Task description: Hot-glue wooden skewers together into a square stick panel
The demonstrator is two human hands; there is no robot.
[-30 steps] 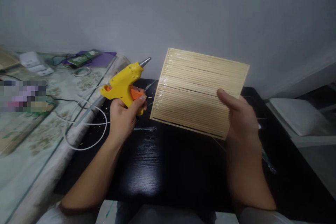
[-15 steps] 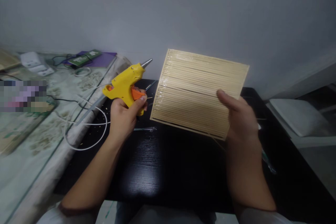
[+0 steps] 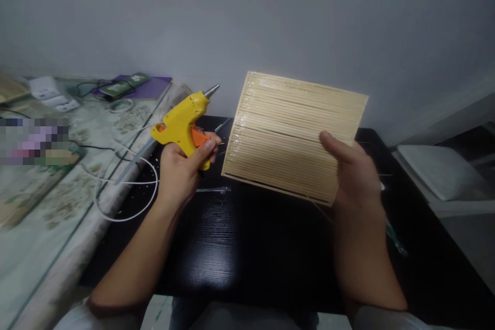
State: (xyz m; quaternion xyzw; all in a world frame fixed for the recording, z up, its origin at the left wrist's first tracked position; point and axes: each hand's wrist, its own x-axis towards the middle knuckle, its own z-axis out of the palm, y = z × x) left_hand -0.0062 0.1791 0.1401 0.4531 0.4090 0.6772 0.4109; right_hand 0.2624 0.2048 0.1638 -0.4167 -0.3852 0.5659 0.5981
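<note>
Over black woodgrain table [image 3: 232,258]: left hand [image 3: 180,175] grips yellow plastic glue gun [image 3: 185,121] w/ metal tip; right hand [image 3: 353,172] holds square ribbed stick panel [image 3: 288,134]. White cord [image 3: 127,216] loops nearby.

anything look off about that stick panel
The stick panel in the right hand has two dark gaps between sticks, one across its upper part, one near its lower edge, so the rows look uneven.

Plain pale grey wall [image 3: 309,10] behind. Black wood-grain counter [image 3: 240,252] against it, faint sheen under dim, even light. Left: glass-topped table [image 3: 42,216] over floral cloth, purple mat [image 3: 152,87] at far end by wall. Right: white cushion [image 3: 436,170] on low grey ledge
</note>
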